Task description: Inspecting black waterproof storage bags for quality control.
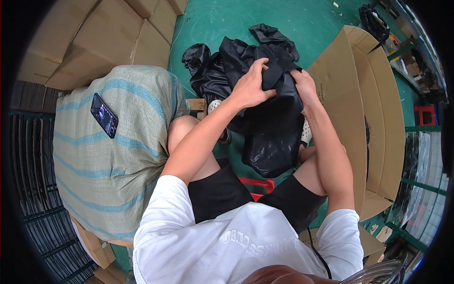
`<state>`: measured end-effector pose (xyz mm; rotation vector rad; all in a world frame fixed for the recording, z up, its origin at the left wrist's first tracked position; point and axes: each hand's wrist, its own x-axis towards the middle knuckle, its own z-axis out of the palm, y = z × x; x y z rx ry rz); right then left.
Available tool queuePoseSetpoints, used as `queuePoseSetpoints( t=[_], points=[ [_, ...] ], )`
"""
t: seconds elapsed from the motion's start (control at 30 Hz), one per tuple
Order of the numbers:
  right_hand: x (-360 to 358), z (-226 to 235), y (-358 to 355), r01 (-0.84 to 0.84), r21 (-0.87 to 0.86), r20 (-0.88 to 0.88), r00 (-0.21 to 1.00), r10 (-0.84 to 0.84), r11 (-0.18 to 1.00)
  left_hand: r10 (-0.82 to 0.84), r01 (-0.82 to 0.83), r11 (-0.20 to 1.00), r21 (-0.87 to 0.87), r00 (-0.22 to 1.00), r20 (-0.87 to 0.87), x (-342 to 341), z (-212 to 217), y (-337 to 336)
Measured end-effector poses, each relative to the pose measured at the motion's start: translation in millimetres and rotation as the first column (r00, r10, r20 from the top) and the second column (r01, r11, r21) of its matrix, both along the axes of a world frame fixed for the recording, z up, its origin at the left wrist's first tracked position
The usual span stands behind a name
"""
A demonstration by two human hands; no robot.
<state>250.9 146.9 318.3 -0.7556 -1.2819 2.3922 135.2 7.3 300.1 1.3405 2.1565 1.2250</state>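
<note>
A black, glossy, leather-like cloth piece (pixel 272 137) hangs bunched between my knees, its lower end rounded and shiny. Whether it is a garment or a bag I cannot tell. At its top runs a matte black band (pixel 276 71). My left hand (pixel 253 87) grips the cloth beside that band, thumb on the near side and some fingertips hidden in the folds. On the other side, my right hand (pixel 305 87) pinches the edge of the band. More crumpled black glossy material (pixel 208 75) lies on the floor beyond, touching the held piece.
To my left stands a stuffed woven sack (pixel 127 165) with blue stripes, a phone (pixel 104 116) lying on it. Stacked cartons (pixel 104 42) rise behind. An open tall carton (pixel 338 80) stands close on my right. A red stool (pixel 257 184) shows between my legs.
</note>
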Motion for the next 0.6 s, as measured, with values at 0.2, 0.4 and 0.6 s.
queuePoseSetpoints(
  t=[0.2,0.4,0.6],
  points=[
    [-2.5,4.9,4.4,-0.110,0.082,-0.102,0.988,0.118,0.991,0.184,-0.183,0.983,0.019,0.980,-0.074,-21.4,-9.5,2.5],
    [11.5,0.8,38.5,-0.080,0.750,0.124,0.992,-0.020,0.656,0.414,-0.413,0.884,0.217,0.909,0.046,-49.8,8.0,-9.1],
    [8.7,9.3,32.5,0.329,0.941,-0.281,0.888,-0.363,0.076,0.473,-0.352,0.833,0.428,0.853,-0.219,-44.5,22.9,-12.4]
  ],
)
